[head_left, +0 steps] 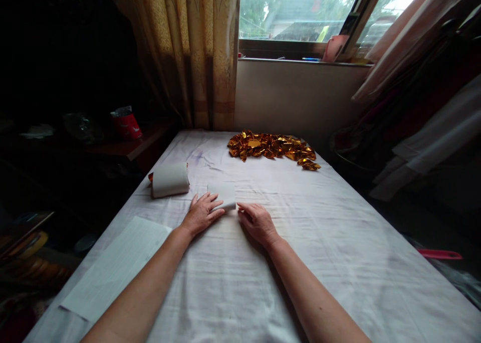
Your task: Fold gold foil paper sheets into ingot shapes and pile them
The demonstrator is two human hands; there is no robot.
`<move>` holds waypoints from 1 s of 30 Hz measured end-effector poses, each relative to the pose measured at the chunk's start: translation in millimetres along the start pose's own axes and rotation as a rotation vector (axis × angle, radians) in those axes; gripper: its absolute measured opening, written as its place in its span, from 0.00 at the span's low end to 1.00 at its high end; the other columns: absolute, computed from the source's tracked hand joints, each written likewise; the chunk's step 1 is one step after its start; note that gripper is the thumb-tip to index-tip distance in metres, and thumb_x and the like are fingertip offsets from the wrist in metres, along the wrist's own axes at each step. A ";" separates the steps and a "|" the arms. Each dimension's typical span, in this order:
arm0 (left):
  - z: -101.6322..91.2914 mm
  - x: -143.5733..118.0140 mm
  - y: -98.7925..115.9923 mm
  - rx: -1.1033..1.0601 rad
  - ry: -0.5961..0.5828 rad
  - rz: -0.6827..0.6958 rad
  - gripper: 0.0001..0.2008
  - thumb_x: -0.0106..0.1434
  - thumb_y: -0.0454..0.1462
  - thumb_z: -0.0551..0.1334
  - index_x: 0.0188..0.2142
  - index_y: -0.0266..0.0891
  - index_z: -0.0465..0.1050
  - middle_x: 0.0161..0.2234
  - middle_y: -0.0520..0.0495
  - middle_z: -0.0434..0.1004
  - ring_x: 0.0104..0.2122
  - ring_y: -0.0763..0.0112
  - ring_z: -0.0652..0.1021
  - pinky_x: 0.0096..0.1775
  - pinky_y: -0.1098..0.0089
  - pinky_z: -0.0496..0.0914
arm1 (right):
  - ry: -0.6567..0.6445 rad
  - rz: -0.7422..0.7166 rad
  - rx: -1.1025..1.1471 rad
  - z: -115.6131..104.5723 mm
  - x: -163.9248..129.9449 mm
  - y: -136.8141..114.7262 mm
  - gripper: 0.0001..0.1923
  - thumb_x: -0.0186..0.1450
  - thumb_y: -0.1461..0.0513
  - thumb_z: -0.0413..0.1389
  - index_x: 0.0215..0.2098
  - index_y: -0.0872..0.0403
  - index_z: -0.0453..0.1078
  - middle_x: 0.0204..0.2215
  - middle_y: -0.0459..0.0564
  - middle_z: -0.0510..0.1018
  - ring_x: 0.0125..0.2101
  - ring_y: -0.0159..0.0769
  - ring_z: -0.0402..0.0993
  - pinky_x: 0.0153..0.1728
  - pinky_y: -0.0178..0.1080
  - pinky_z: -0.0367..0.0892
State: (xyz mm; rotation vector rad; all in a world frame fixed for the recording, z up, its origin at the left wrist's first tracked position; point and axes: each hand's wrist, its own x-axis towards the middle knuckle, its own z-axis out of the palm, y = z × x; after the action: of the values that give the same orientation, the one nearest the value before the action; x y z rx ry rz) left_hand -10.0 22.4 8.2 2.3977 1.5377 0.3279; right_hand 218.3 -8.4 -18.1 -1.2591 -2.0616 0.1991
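A small pale sheet of paper [222,191] lies on the white cloth in the middle, its near edge apparently folded over. My left hand [203,213] rests flat across the sheet's left part, fingers spread. By the right edge of the same sheet is my right hand [258,222], loosely bent, with fingertips close to the paper's corner; I cannot tell if they touch it. Left of my left hand stands a thick curved stack of pale paper [170,180] with gold-orange showing at its ends. Shiny folded gold foil pieces [272,146] are heaped at the far edge.
A white cloth [338,263] covers the table. A larger pale sheet [116,268] lies at the left, partly beneath my left forearm. A dark side table holds a red container [127,123]. Clothes [432,127] hang at the right, and a curtain [195,57] hangs beside the window.
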 end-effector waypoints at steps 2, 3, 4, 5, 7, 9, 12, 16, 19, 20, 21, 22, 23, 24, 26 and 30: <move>-0.2 0.9 -1.2 -0.009 -0.008 -0.001 0.22 0.70 0.51 0.48 0.57 0.52 0.70 0.63 0.47 0.65 0.65 0.54 0.60 0.63 0.42 0.46 | 0.025 0.025 0.046 0.1 -0.7 0.4 0.18 0.65 0.64 0.53 0.53 0.50 0.70 0.39 0.50 0.82 0.39 0.38 0.77 0.43 0.41 0.70; -0.1 1.3 -1.8 -0.011 -0.014 0.000 0.23 0.71 0.50 0.46 0.57 0.52 0.70 0.63 0.47 0.65 0.65 0.55 0.60 0.63 0.42 0.46 | 0.037 0.036 0.063 0.2 -1.0 0.4 0.19 0.65 0.64 0.53 0.54 0.50 0.70 0.39 0.49 0.82 0.38 0.37 0.77 0.43 0.40 0.71; 0.0 1.7 -2.3 -0.013 -0.019 0.001 0.23 0.71 0.50 0.45 0.56 0.53 0.70 0.63 0.48 0.65 0.65 0.55 0.60 0.63 0.42 0.47 | 0.046 0.045 0.078 0.3 -1.2 0.2 0.19 0.65 0.64 0.53 0.54 0.50 0.70 0.39 0.49 0.82 0.38 0.37 0.77 0.42 0.40 0.71; 0.1 1.9 -2.5 -0.014 -0.023 0.001 0.23 0.72 0.50 0.43 0.56 0.53 0.71 0.63 0.49 0.65 0.65 0.56 0.59 0.63 0.43 0.47 | 0.052 0.052 0.089 0.5 -1.3 0.0 0.19 0.65 0.63 0.53 0.54 0.50 0.70 0.40 0.49 0.82 0.37 0.37 0.77 0.42 0.40 0.71; -0.1 2.0 -2.1 -0.020 -0.026 -0.009 0.24 0.72 0.48 0.42 0.54 0.54 0.72 0.63 0.50 0.65 0.65 0.58 0.59 0.63 0.43 0.46 | 0.062 0.067 0.104 1.0 -1.4 -0.3 0.19 0.65 0.63 0.53 0.54 0.50 0.70 0.39 0.50 0.82 0.37 0.37 0.78 0.41 0.40 0.72; -0.7 1.2 -1.0 -0.014 -0.026 -0.017 0.23 0.72 0.48 0.42 0.54 0.54 0.72 0.63 0.50 0.64 0.65 0.58 0.60 0.63 0.43 0.46 | 0.063 0.072 0.109 1.5 -1.4 -0.4 0.19 0.65 0.63 0.53 0.54 0.50 0.70 0.39 0.50 0.82 0.37 0.37 0.78 0.41 0.40 0.72; -1.4 -1.4 0.0 0.022 -0.050 0.027 0.23 0.68 0.53 0.52 0.57 0.53 0.70 0.65 0.46 0.61 0.65 0.53 0.58 0.63 0.41 0.44 | 0.060 0.066 0.100 1.8 -1.1 -0.3 0.19 0.64 0.63 0.53 0.54 0.50 0.70 0.39 0.50 0.82 0.36 0.37 0.78 0.40 0.40 0.72; 0.5 -4.7 -1.2 0.024 -0.065 0.074 0.33 0.58 0.56 0.63 0.61 0.51 0.65 0.67 0.42 0.57 0.66 0.47 0.55 0.63 0.39 0.40 | 0.056 0.078 0.071 1.6 -0.7 0.1 0.19 0.65 0.64 0.52 0.54 0.50 0.70 0.39 0.50 0.82 0.37 0.38 0.78 0.42 0.42 0.72; 2.0 -5.0 -1.7 -0.010 -0.031 0.045 0.24 0.62 0.52 0.61 0.57 0.54 0.70 0.65 0.46 0.61 0.65 0.51 0.58 0.63 0.40 0.41 | 0.051 0.088 0.077 2.1 -1.3 1.6 0.19 0.65 0.64 0.52 0.54 0.49 0.70 0.39 0.49 0.82 0.39 0.39 0.78 0.44 0.43 0.71; 2.1 -4.7 -1.7 -0.023 -0.019 0.034 0.21 0.63 0.51 0.59 0.55 0.55 0.71 0.64 0.48 0.63 0.65 0.53 0.59 0.63 0.40 0.42 | 0.051 0.093 0.087 2.4 -1.7 2.3 0.19 0.65 0.64 0.52 0.54 0.49 0.70 0.39 0.49 0.82 0.39 0.38 0.78 0.44 0.43 0.72; 1.9 -4.3 -1.7 -0.035 -0.009 0.027 0.19 0.65 0.50 0.58 0.54 0.56 0.72 0.63 0.49 0.65 0.64 0.54 0.61 0.63 0.40 0.43 | 0.051 0.097 0.097 2.7 -2.0 3.0 0.19 0.66 0.64 0.52 0.54 0.49 0.70 0.39 0.49 0.82 0.39 0.38 0.78 0.44 0.42 0.72; 1.6 -4.0 -1.7 -0.045 -0.004 0.025 0.17 0.66 0.49 0.57 0.53 0.57 0.73 0.62 0.50 0.66 0.64 0.54 0.62 0.63 0.40 0.43 | 0.052 0.098 0.105 3.0 -2.3 3.7 0.19 0.66 0.64 0.52 0.55 0.49 0.69 0.39 0.50 0.82 0.39 0.38 0.78 0.44 0.42 0.72; 1.2 -3.7 -1.8 -0.055 -0.001 0.027 0.16 0.67 0.49 0.55 0.52 0.57 0.74 0.62 0.50 0.67 0.64 0.55 0.62 0.63 0.40 0.44 | 0.055 0.092 0.103 3.2 -2.5 4.3 0.20 0.65 0.64 0.52 0.55 0.49 0.69 0.40 0.50 0.82 0.40 0.38 0.78 0.45 0.42 0.72; 0.7 -3.4 -2.1 -0.062 -0.001 0.031 0.16 0.68 0.49 0.54 0.51 0.57 0.74 0.61 0.50 0.68 0.63 0.55 0.63 0.63 0.40 0.44 | 0.061 0.082 0.091 3.2 -2.6 4.6 0.20 0.65 0.64 0.52 0.56 0.50 0.69 0.43 0.51 0.81 0.42 0.39 0.77 0.46 0.43 0.72; 0.1 -3.2 -3.0 -0.073 0.001 0.038 0.17 0.69 0.48 0.52 0.50 0.55 0.76 0.60 0.50 0.70 0.63 0.56 0.63 0.63 0.40 0.44 | 0.080 0.051 0.041 2.9 -2.0 4.3 0.23 0.64 0.64 0.54 0.57 0.49 0.68 0.49 0.53 0.77 0.48 0.41 0.74 0.50 0.45 0.70; -0.7 -3.8 -4.7 -0.107 -0.010 0.056 0.16 0.69 0.49 0.52 0.48 0.56 0.77 0.58 0.51 0.72 0.62 0.58 0.64 0.63 0.39 0.41 | 0.081 -0.008 -0.050 1.0 1.2 -0.6 0.25 0.65 0.63 0.55 0.60 0.48 0.65 0.55 0.55 0.71 0.53 0.44 0.70 0.54 0.48 0.68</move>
State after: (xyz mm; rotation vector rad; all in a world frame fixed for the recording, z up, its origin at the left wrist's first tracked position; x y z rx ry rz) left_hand -15.8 21.0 7.0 2.3590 1.4142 0.3978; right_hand 216.9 -7.5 -18.0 -1.2677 -2.0130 0.0921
